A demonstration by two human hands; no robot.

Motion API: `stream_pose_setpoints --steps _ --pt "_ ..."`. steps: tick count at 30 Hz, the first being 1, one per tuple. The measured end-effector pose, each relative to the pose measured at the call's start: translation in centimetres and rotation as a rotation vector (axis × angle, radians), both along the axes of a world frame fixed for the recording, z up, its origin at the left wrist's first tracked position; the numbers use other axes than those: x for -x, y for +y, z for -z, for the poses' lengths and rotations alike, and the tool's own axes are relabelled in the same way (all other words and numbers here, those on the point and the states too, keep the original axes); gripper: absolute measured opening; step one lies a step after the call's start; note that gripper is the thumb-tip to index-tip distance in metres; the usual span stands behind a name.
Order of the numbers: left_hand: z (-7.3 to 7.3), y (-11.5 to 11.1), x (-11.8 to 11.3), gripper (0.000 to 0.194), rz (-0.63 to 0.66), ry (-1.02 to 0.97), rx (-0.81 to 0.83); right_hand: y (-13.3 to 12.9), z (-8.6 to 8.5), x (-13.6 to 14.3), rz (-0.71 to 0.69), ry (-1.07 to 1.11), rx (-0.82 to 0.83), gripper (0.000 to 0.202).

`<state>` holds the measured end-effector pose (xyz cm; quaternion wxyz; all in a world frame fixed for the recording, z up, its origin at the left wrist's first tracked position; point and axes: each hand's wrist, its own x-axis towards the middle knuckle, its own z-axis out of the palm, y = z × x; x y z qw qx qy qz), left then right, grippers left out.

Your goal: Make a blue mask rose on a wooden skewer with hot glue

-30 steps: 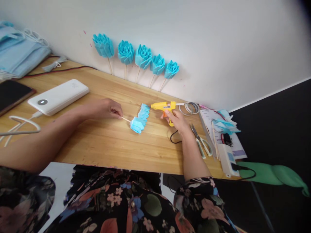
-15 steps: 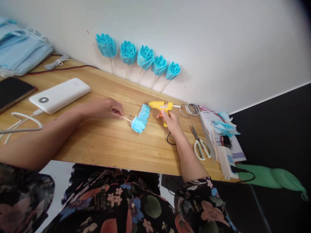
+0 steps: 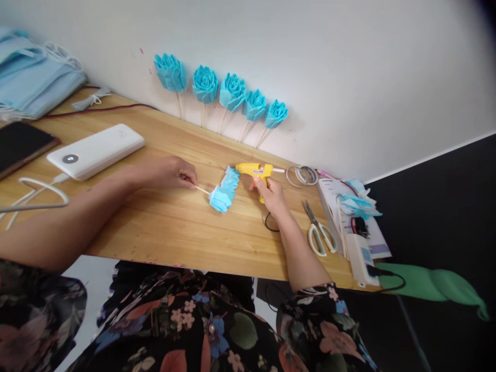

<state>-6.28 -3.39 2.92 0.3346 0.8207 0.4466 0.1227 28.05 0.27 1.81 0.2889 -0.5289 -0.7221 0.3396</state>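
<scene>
My left hand (image 3: 179,173) pinches the end of a thin wooden stick (image 3: 202,190). On the stick's other end is a rolled light-blue pleated piece (image 3: 221,199), and an unrolled pleated strip (image 3: 231,179) runs from it away from me along the table. My right hand (image 3: 271,194) is wrapped round the handle of a yellow glue gun (image 3: 253,169). The gun's nozzle points left, at the far end of the strip; whether it touches cannot be made out. A white glue stick (image 3: 278,170) protrudes from its back.
Several blue flowers on sticks (image 3: 205,84) lean against the wall. Scissors (image 3: 319,229), tape rolls (image 3: 301,176) and a power strip (image 3: 361,258) are at the right. A power bank (image 3: 96,151), a phone (image 3: 23,147) and stacked masks (image 3: 36,77) lie at the left.
My right hand has moved the glue gun slightly left, bringing its nozzle closer to the far end of the strip. My left hand has stayed in place on the stick.
</scene>
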Motion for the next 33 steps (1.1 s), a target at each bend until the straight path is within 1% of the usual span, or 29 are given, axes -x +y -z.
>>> stream_pose_setpoints --steps 5,12,17,22,28,33 --pt "0.0 0.0 0.0 0.033 0.003 -0.015 -0.012 0.2 0.1 -0.2 0.013 -0.008 0.003 0.067" --pt "0.0 -0.1 0.0 0.035 0.009 -0.021 -0.028 0.3 -0.1 -0.7 0.012 0.0 -0.006 0.066" --pt "-0.2 -0.1 -0.1 0.036 0.008 -0.013 -0.019 0.4 -0.2 -1.0 0.018 0.003 0.02 0.066" --pt "-0.3 -0.2 -0.1 0.036 -0.008 -0.008 -0.006 0.4 -0.5 -1.3 0.009 0.006 0.018 0.063" --pt "-0.8 -0.5 -0.3 0.035 -0.009 -0.016 0.003 0.3 -1.0 -1.5 0.011 -0.032 0.021 0.06" --pt "-0.7 -0.5 -0.2 0.036 -0.012 0.005 0.007 0.4 -1.3 -1.8 0.012 -0.048 0.012 0.06"
